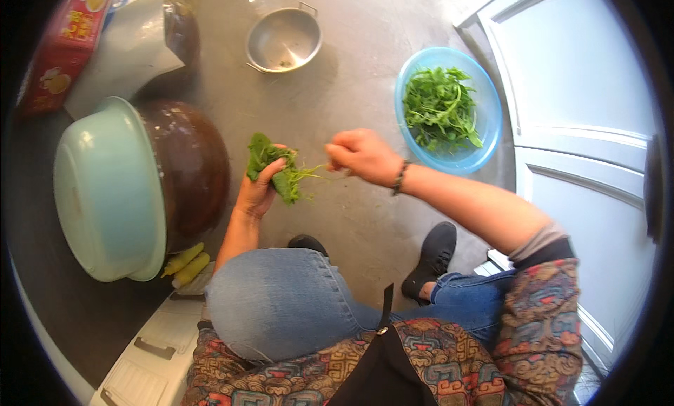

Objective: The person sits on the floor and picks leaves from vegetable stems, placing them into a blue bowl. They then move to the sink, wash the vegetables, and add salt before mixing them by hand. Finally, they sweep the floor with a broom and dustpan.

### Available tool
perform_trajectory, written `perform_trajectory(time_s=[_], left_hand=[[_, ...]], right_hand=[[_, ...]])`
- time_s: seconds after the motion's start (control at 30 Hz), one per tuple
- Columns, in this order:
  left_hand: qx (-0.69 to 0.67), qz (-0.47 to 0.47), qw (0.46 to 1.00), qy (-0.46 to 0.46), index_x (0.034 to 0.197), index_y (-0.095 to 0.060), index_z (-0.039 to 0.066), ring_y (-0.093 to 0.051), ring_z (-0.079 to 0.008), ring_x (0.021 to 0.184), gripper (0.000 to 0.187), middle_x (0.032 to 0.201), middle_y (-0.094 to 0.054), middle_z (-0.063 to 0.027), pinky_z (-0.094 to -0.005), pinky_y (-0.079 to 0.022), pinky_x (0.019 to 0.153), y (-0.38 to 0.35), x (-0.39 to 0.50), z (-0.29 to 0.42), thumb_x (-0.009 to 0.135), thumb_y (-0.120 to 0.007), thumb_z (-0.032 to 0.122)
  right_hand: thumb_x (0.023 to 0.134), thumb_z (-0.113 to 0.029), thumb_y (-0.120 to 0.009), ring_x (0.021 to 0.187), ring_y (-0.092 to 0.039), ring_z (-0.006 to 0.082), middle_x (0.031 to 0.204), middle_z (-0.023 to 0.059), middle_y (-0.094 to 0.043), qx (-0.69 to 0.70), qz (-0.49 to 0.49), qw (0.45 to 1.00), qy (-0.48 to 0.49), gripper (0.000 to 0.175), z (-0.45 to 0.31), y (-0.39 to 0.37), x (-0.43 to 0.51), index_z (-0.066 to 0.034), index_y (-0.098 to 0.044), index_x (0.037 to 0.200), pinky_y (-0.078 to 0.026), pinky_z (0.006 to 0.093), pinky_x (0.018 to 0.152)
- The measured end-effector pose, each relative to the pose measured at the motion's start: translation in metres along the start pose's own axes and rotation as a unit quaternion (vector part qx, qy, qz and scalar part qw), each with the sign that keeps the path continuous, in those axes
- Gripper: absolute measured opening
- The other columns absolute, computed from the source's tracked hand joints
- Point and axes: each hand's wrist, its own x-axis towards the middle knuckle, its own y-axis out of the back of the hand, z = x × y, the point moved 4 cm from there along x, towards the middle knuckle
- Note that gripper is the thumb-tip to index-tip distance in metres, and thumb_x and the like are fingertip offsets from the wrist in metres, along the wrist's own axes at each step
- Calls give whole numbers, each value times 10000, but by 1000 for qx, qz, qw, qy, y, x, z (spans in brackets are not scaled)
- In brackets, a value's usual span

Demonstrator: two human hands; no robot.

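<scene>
My left hand (pixel 261 187) grips a bunch of leafy greens (pixel 284 182), thumb pressed over the top, above the concrete-like floor. Broad leaves stick out on its far left side, and thin pale stems trail out to the right. At the end of these stems is my right hand (pixel 363 156), its fingers curled and pinched on a thin stem; its fingertips are slightly blurred. Beyond that hand, to the right, a translucent blue plastic basin (pixel 492 137) on the floor holds a loose heap of picked greens (pixel 441 106).
A two-handled steel pan (pixel 284 37) with small bits inside stands ahead. Leftward are a brown glazed jar (pixel 192 164), a tilted pale green basin (pixel 108 190), two yellow objects (pixel 184 264) and a red carton (pixel 66 64). White panelled doors (pixel 579 74) border the right.
</scene>
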Motion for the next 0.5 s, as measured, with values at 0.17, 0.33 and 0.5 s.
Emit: perform_trajectory(time_s=[0.17,0.33,0.5], left_hand=[[56,-4,998,-32,1061,-565,61,-568,-171,912,294,1014,-605,-76,-317,-492,779,-38,5,65,780,-642,100],[190,-2,974,-121,1056,-573,25,-573,-158,874,278,996,-604,-85,-294,-491,745,-86,-43,155,794,-627,96],[204,170,937,-229,1163,-531,1,-587,-156,917,324,1076,-597,-113,-290,-482,800,-115,-142,215,846,-540,68]], right_hand=[[867,-191,-502,628,-636,138,719,77,-662,35,-133,977,-163,248,27,51,-47,0,-621,762,-532,285,541],[857,-170,-509,514,-595,139,664,83,-650,113,-117,974,-160,220,35,74,-11,-8,-623,762,-505,285,481],[870,-338,-533,475,-557,157,624,74,-621,182,21,964,-194,328,27,85,115,-34,-598,765,-470,321,445]])
